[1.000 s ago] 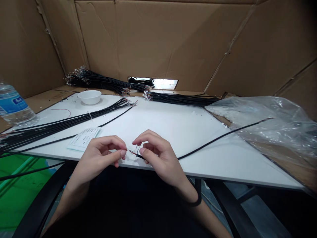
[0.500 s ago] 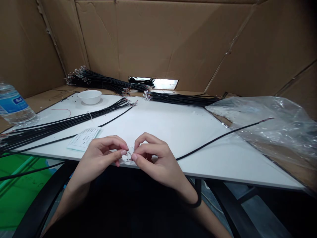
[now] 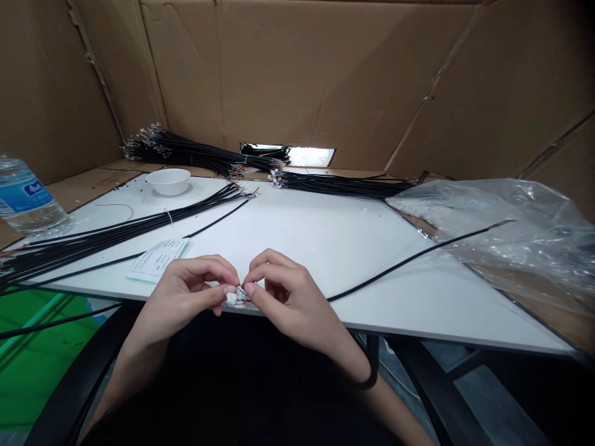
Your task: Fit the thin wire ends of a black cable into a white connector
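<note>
My left hand and my right hand meet fingertip to fingertip over the table's near edge. Both are closed in a pinch, with a thin dark wire running between them. Just below the fingertips sit a small white piece, which looks like a plug, and some fine reddish wires; the fingers hide part of these. A black cable emerges from behind my right hand and stretches right, its stripped end over a plastic bag.
On the left of the white table lie a tied cable bundle, a printed paper, a white bowl and a water bottle. More cable bundles lie along the back by the cardboard wall. A clear plastic bag covers the right.
My right hand has shifted slightly left, bringing its fingertips closer to my left hand's. Less of the thin wire shows between them. My left hand has barely moved.
</note>
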{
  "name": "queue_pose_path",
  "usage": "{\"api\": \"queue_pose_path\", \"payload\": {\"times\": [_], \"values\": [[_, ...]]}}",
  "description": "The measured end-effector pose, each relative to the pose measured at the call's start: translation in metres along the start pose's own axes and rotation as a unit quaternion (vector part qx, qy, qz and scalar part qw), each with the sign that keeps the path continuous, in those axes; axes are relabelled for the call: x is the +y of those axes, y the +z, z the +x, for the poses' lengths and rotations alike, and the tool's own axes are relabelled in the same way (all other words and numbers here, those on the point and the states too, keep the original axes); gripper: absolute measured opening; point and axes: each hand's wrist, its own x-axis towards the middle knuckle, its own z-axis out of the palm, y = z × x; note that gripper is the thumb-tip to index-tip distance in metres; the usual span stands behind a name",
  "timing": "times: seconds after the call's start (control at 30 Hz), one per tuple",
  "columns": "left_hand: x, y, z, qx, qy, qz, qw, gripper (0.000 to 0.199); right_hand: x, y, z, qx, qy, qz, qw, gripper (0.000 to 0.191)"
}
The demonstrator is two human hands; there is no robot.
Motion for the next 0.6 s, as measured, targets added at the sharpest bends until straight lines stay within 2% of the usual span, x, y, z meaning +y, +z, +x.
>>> {"api": "queue_pose_path", "payload": {"times": [0.27,0.47,0.6], "values": [[0.0004,-0.0001,-0.0008,0.0,-0.005,-0.001,1.0,0.004,0.002,-0.0025,0.0011,-0.034,-0.036,0.012,0.999,0.012],[-0.0009,0.0015,-0.0002,0.005,-0.002,-0.021,1.0,0.01,0.0008,-0.0023,0.0019,-0.03,-0.025,0.01,0.999,0.012],[-0.0008,0.0035,-0.001,0.046,-0.006,-0.026,0.999,0.019,0.0018,-0.0014,0.0014,-0.022,-0.032,0.001,0.999,0.013]]}}
